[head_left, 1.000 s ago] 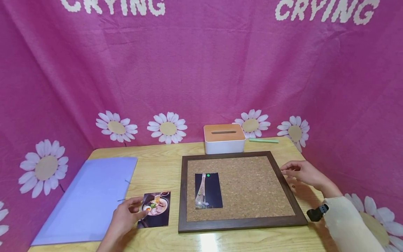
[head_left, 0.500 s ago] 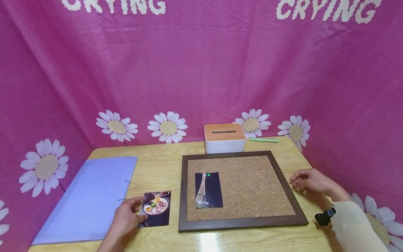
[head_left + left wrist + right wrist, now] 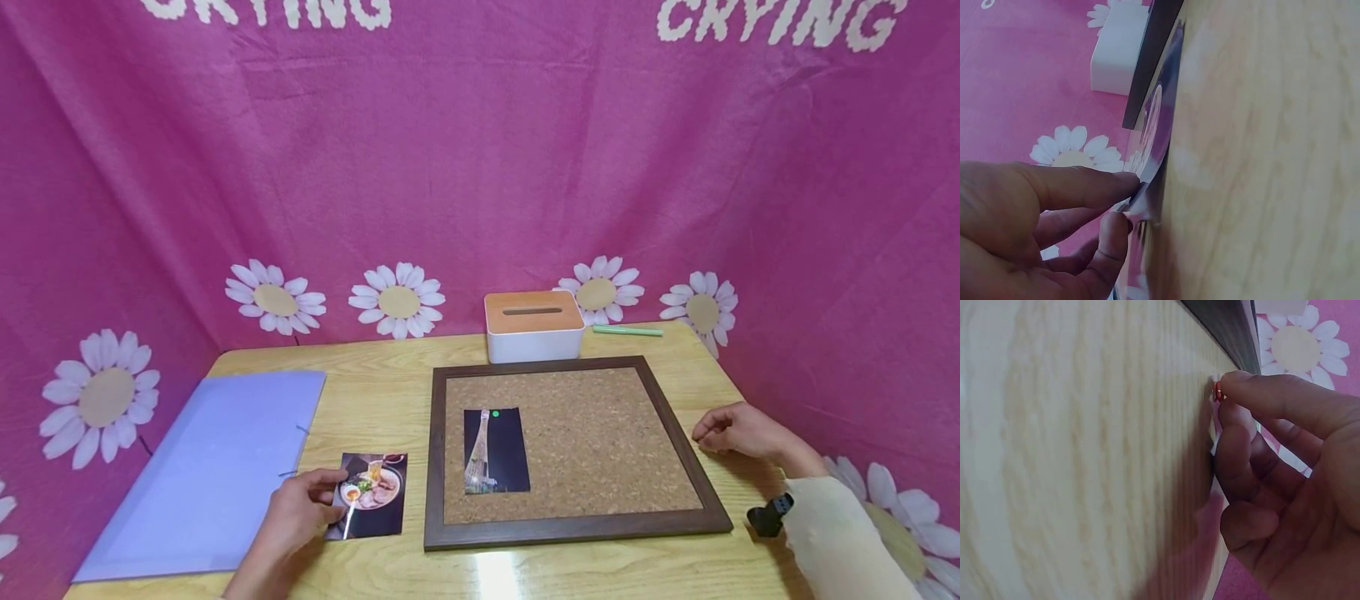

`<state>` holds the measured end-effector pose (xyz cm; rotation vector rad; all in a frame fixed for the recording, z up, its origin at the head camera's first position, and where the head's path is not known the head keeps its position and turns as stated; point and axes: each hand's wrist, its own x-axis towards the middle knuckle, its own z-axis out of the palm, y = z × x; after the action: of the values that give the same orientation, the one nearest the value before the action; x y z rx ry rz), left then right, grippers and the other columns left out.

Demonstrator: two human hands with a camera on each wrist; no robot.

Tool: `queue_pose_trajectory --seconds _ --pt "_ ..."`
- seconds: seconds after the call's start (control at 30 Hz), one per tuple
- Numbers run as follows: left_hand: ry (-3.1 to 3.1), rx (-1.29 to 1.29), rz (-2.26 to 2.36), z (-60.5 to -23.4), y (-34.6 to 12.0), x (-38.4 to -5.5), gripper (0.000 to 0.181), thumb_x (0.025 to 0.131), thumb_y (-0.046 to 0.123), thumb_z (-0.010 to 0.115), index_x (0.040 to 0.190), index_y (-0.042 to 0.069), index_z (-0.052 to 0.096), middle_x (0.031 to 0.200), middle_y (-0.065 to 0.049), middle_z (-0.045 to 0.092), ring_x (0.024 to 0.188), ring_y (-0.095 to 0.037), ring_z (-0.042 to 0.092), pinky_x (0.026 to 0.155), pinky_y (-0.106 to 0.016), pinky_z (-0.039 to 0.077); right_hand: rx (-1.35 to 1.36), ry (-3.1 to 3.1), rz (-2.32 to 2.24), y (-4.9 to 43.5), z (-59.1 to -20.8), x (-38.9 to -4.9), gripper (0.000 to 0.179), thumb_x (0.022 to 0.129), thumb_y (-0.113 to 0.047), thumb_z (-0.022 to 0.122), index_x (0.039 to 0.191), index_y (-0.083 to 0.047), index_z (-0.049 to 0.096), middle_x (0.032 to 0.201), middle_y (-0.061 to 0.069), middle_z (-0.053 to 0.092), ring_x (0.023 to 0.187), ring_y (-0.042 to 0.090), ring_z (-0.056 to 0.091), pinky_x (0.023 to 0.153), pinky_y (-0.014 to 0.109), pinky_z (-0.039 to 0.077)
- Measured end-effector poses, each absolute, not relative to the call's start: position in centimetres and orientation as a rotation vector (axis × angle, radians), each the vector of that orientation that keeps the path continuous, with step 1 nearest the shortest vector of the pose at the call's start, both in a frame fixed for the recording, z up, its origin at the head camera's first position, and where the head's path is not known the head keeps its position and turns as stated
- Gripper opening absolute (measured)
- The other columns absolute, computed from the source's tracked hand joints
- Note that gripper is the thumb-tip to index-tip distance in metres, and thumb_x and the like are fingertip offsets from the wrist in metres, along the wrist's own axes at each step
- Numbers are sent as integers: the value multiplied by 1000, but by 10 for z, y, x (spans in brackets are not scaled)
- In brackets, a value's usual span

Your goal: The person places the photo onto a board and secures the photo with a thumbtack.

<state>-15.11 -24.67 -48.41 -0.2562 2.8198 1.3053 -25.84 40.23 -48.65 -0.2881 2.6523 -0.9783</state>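
Observation:
My left hand (image 3: 296, 508) pinches the left edge of a photo print (image 3: 378, 500) showing a bowl of ramen, left of the corkboard. In the left wrist view, the thumb and a finger meet on the bent-up edge of the print (image 3: 1160, 125), while its far end lies low over the table. My right hand (image 3: 746, 432) is just right of the corkboard's frame. Between its thumb and forefinger it pinches a small red push pin (image 3: 1219, 392), mostly covered by the fingertips. The dark-framed corkboard (image 3: 600, 450) bears a tower photo (image 3: 506, 454) with a green pin (image 3: 496, 413) at its top.
A lilac folder (image 3: 202, 467) lies at the left of the wooden table (image 3: 375, 392). Behind the corkboard stands a white tissue box (image 3: 534, 346) with a wooden lid, a green pen (image 3: 628, 331) beside it. Pink daisy-printed cloth (image 3: 465, 167) hangs around the table's back and sides.
My right hand has drawn back from the board's right edge, and the small red thing on the table there is now between its fingers. The left hand has stayed on the ramen photo.

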Motion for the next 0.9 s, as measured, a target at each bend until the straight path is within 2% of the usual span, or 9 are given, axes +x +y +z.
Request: queue_pose_trajectory --seconds 0.07,0.17,0.37,0.5,0.67,0.8,0.9 --pt "2809 -267 1306 -483 -248 -152 49 70 -11 79 117 -1 71 85 -7 70 78 -14 59 60 -20 46 -282 2672 -957 402 -488 -259 13 87 -6 68 99 -2 72 87 5 70 71 6 54 63 24 47" --pt "2804 -278 1301 -482 -249 -152 49 70 -11 79 117 -1 72 84 -6 69 79 -14 58 62 -20 45 -276 2695 -939 402 -488 -259 11 88 -6 68 97 -2 73 85 3 69 71 6 53 63 24 46" --pt "2727 -290 1407 -481 -252 -153 50 73 -11 76 121 -2 69 97 -17 75 81 -14 67 63 -21 50 -245 2712 -946 402 -486 -259 10 89 -9 68 96 -3 74 83 2 68 71 6 54 63 24 46" --pt "2654 -307 1492 -478 -255 -154 50 76 -10 75 124 -2 67 107 -21 73 83 -16 70 65 -23 53 -215 2728 -944 402 -482 -258 10 90 -10 68 95 -6 75 83 4 68 71 8 56 63 25 48" --pt "2585 -281 1599 -473 -258 -155 48 80 -7 74 128 -3 64 116 -24 70 84 -15 71 70 -24 55 -226 2737 -1009 403 -474 -259 11 91 -5 64 96 -2 73 84 8 70 69 11 60 59 27 50" --pt "2577 -257 1626 -469 -257 -157 47 83 -5 74 129 -3 64 106 -21 74 83 -10 70 72 -22 54 -276 2814 -1002 402 -467 -259 10 92 -5 64 98 -1 72 88 8 71 72 6 59 62 25 49" --pt "2582 -251 1638 -465 -255 -159 48 83 -3 74 130 -1 64 102 -19 75 84 -10 70 74 -21 53 -291 2872 -975 399 -461 -261 10 94 -12 67 98 -4 72 91 5 71 75 2 56 64 23 47"
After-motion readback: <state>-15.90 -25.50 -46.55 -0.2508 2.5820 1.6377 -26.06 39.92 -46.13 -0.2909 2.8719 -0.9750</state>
